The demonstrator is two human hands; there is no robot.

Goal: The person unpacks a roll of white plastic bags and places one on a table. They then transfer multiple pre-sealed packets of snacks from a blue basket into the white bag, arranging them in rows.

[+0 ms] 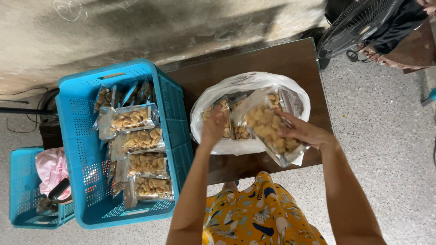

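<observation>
A dark brown table is seen from above, carrying a large white plastic bag filled with clear packets of golden snack pieces. The right hand is closed around the edge of one clear snack packet, which is held tilted over the open mouth of the bag. The left hand is curled at the bag's near rim, its fingers resting among the packets inside; whether anything is gripped by it cannot be told.

Just beside the table, on the left, a large blue plastic crate is set on the speckled floor. A row of sealed snack packets is stacked inside it. Further left, a smaller blue crate is seen, holding a pink cloth. A black fan is placed past the table's far right corner. A yellow patterned dress is visible between the person's arms.
</observation>
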